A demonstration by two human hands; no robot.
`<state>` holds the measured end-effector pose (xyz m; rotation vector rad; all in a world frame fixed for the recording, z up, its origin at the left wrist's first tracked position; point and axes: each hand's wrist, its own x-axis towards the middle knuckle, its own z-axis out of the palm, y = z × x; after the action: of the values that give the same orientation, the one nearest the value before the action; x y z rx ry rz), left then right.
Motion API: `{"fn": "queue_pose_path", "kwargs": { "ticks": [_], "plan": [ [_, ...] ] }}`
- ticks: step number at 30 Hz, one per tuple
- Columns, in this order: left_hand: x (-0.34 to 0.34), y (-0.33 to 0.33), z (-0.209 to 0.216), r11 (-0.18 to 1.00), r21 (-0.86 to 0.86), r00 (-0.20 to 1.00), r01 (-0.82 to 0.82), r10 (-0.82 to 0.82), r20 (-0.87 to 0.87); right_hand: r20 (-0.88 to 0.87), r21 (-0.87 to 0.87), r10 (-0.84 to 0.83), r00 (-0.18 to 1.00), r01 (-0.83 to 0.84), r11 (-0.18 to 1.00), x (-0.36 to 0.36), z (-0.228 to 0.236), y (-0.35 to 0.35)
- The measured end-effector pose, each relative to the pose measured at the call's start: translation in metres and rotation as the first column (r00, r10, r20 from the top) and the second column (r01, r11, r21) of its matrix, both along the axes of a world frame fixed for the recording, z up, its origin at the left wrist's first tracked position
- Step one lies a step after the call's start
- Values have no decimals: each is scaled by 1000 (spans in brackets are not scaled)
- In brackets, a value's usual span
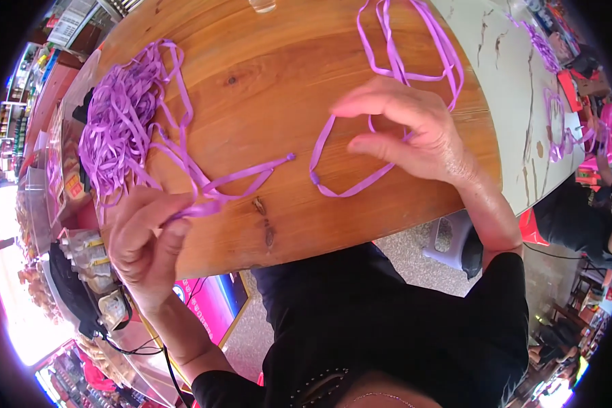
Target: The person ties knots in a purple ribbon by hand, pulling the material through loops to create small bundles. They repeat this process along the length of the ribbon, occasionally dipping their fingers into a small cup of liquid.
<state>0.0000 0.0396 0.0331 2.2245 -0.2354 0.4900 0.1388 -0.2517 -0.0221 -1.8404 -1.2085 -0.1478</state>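
My left hand (149, 238), at the table's near left, pinches a purple ribbon strap (244, 178) between thumb and fingers. From that hand the strap runs right to a small knot-like end on the wood. Beside it at the left lies a big tangled heap of purple ribbon straps (119, 126). My right hand (408, 129) hovers over the right part of the table, thumb and fingers spread apart with nothing gripped between them. Under and around it lie looped purple ribbon straps (352, 189); whether its fingertips touch one cannot be told.
The wooden tabletop (272, 88) has a curved near edge in front of my body. A white marbled table (503, 88) adjoins it at the right, with more purple straps (556, 129). At the far edge stands a clear glass (262, 5). A pale plastic stool (449, 241) is below.
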Motion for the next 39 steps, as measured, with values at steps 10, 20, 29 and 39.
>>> {"fn": "queue_pose_path", "kwargs": {
  "ticks": [10, 20, 29, 39],
  "plan": [
    [19, -41, 25, 992, -118, 998, 49, -44, 47, -105, 300, 295, 950, -252, 920, -24, 36, 67],
    [17, -26, 7, 969, -200, 987, 146, -157, -40, -256, 404, 69, 964, 42, 914, -20, 43, 13],
    [5, 4, -6, 962, -273, 975, -2, -58, -213, -417, 480, -105, 903, 317, 818, -1, 27, -65],
    [4, 19, -23, 946, -324, 982, 3, -63, -176, -410, 614, -82, 908, 341, 712, 15, 34, -99]
  ]
}}
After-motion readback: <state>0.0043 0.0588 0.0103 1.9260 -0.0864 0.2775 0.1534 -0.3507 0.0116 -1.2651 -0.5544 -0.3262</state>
